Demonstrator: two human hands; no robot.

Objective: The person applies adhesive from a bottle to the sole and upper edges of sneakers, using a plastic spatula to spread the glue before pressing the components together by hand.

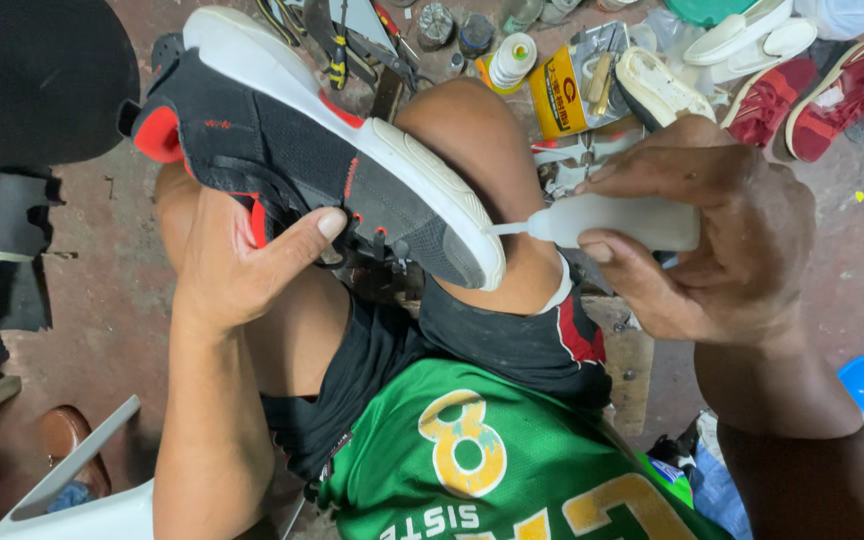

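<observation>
Gluing step on: left hand (242, 265) clamps the black sneaker (292, 150) on the knee, thumb pressed to its upper, right hand (712, 240) fist-wrapped round the squeeze bottle (617, 222), nozzle at the sneaker's toe-edge sole seam, looks like next needs a steady squeeze w/ tip run along that seam

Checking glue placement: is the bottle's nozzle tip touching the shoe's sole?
Touching. The head view shows the bottle nozzle tip meeting the white sole edge near the toe, no gap visible.
</observation>
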